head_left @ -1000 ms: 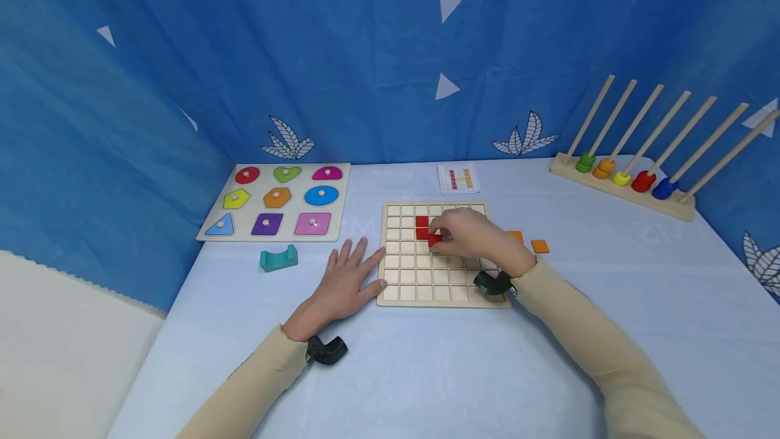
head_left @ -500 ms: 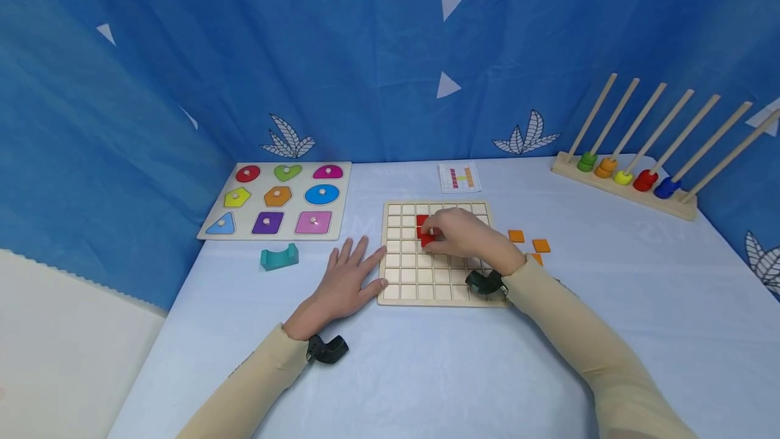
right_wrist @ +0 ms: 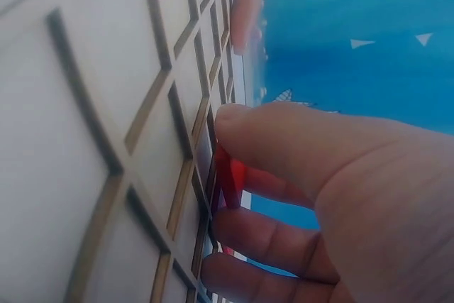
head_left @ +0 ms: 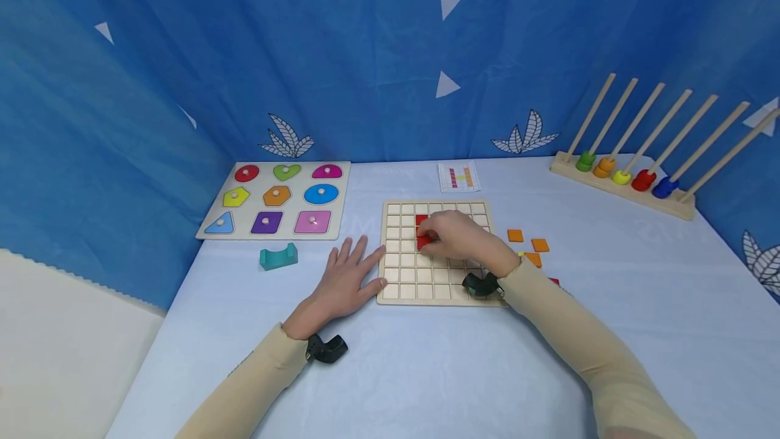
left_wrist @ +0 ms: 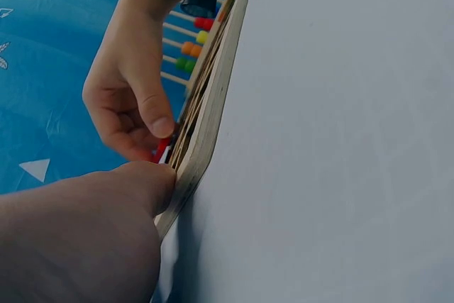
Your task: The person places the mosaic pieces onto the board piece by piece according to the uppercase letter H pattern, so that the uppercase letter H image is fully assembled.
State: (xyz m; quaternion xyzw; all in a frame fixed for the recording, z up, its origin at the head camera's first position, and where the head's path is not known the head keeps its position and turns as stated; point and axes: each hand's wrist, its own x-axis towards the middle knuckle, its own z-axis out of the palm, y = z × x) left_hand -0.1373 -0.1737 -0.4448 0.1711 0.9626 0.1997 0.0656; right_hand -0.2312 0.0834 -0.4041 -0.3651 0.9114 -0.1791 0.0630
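Observation:
A wooden grid board (head_left: 441,291) lies on the white table, with red square tiles (head_left: 422,220) in one column of its upper part. Over that column, my right hand (head_left: 457,236) pinches another red square tile (right_wrist: 230,175) between thumb and fingers. The right wrist view shows this tile tilted on edge, right at the grid's ridges. My left hand (head_left: 344,283) lies with fingers spread on the table, its thumb and index fingertip at the board's left edge. Part of the board is hidden beneath my right hand and wrist.
Right of the board lie several orange tiles (head_left: 539,245) and a red tile (head_left: 554,281) partly behind the sleeve. Behind it is a small pattern card (head_left: 460,177). A knobbed shape puzzle (head_left: 244,219) and teal block (head_left: 278,257) sit left; a peg rack (head_left: 621,188) stands back right.
My right hand has shifted slightly left, bringing the pinched red tile under the other red ones in the column. More tiles show beside the right wrist. The left hand stays put.

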